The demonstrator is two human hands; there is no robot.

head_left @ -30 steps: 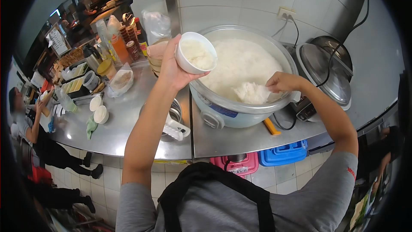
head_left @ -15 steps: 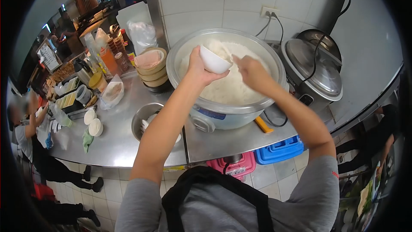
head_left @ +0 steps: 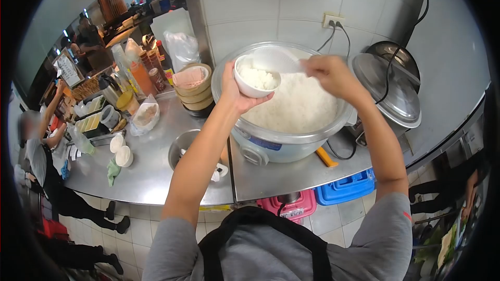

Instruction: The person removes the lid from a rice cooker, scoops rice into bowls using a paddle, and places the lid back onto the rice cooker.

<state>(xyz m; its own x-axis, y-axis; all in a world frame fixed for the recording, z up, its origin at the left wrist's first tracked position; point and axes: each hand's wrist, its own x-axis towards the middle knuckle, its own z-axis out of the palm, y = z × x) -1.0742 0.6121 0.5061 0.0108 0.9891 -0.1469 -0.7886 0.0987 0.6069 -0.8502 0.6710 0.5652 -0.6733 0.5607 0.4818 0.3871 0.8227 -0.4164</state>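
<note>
While curled L grip (head_left: 235, 92) cups bowl (head_left: 253, 90) nr pot's L rim (head_left: 218, 80), R grip (head_left: 332, 76) closed round paddle (head_left: 279, 59), forearms (head_left: 384, 138) well apart

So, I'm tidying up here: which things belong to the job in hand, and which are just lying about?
In the job: white bowl, rice paddle, rice, large rice cooker

Seemingly lying about: green cloth, orange handle, orange bottle, plastic bag

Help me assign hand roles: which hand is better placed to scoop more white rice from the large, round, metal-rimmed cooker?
Likely the right hand: it holds the flat white paddle over the cooker, while the left hand is occupied supporting the small round white bowl.
</note>
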